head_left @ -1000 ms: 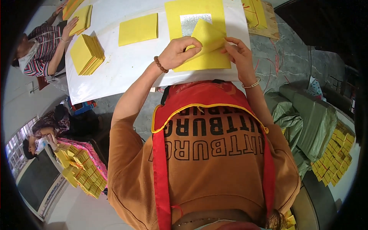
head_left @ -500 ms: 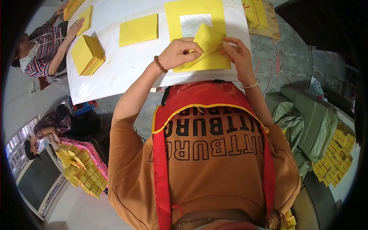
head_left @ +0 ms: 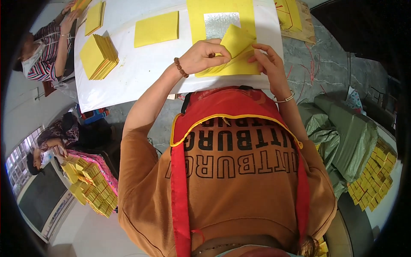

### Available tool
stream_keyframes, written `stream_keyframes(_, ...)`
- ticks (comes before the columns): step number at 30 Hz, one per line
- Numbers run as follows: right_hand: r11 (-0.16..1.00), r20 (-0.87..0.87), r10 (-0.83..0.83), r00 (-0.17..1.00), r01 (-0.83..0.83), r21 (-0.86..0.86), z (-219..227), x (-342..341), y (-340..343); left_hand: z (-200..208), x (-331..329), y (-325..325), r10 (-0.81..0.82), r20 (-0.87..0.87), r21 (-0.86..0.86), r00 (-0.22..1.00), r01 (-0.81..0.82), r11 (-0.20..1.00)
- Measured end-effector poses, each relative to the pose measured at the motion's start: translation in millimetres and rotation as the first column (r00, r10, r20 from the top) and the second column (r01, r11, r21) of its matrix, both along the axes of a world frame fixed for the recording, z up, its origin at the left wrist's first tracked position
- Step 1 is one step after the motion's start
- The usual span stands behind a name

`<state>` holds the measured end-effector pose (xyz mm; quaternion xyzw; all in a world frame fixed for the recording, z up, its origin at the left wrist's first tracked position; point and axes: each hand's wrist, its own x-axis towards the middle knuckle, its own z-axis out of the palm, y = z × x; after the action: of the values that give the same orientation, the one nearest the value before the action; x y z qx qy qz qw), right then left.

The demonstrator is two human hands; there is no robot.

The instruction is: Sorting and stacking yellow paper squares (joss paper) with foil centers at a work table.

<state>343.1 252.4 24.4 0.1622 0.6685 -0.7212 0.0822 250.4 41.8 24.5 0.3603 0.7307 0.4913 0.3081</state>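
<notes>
On the white-covered table lies a stack of large yellow paper sheets, with a silver foil square showing on it. My left hand, wearing a brown bead bracelet, pinches a folded-up yellow sheet between thumb and curled fingers. That sheet stands partly raised, creased at a slant, over the near part of the stack. My right hand is beside its right edge, thumb and forefinger apart, fingertips close to the paper; whether they touch it is hard to tell.
A flat yellow paper pile lies left of the stack. Further left stand folded yellow bundles. A co-worker handles yellow paper at the table's left side; another person sits lower left by bundled yellow paper. Green sheeting covers something at right.
My right hand's fingers have drawn slightly away from the sheet's edge. My left hand keeps its pinch, shifted slightly right. The co-worker's hand has moved off a yellow pile toward the far edge.
</notes>
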Motion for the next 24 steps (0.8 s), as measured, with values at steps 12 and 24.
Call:
stream_keyframes(12,0.996,0.063,0.001,0.998,0.004,-0.089,0.6,1.2,4.4,-3.8,3.7,0.5,-0.009,-0.143,0.068,0.990,0.019,0.997)
stream_keyframes(24,0.992,0.035,0.057,0.998,-0.053,-0.115,3.3,11.5,14.9,1.2,12.5,7.7,0.092,-0.267,0.027,0.959,-0.088,0.996)
